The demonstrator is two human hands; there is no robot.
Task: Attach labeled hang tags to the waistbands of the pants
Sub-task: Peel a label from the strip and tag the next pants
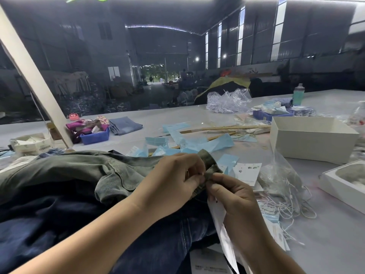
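Note:
Olive-green pants (83, 171) lie across the table on top of dark blue jeans (79, 230). My left hand (173, 182) pinches the raised waistband (209, 161) of the green pants. My right hand (235, 196) pinches the same waistband from the right, fingertips close to the left hand's. A white hang tag (223, 230) hangs down under my right hand. Another white tag with printed characters (246, 173) lies on the table just right of the waistband. How the tag is joined to the cloth is hidden by my fingers.
A clear bag of white tag strings (282, 186) lies to the right. Blue paper strips (197, 143) scatter behind the pants. Open white boxes (312, 145) (339, 186) stand at right, a blue bin (94, 137) and folded jeans (124, 125) at back left.

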